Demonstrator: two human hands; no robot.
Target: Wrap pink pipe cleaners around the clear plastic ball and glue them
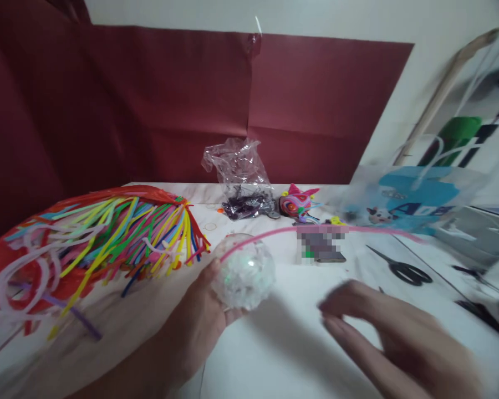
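My left hand [203, 316] is closed around a clear ball [249, 271] with crumpled whitish filling inside. A long pink pipe cleaner [299, 228] runs from my left thumb, across the ball's upper side, and arcs far to the right. Its near end lies under or beside the thumb; I cannot tell which. To the right, my right hand [395, 327] hangs over the white table, blurred by motion. Its thumb and forefinger are curled with the tips close together, and nothing shows between them. The pipe cleaner passes above this hand without touching it.
Many colourful pipe cleaners [137, 233] spill from a red bag [108, 194] at left. Behind stand a crinkled clear plastic bag [241, 166] and a pink animal-like craft head [297, 204]. Black scissors [407, 271], a partly pixelated phone [326, 249] and a blue-printed bag [416, 194] lie right.
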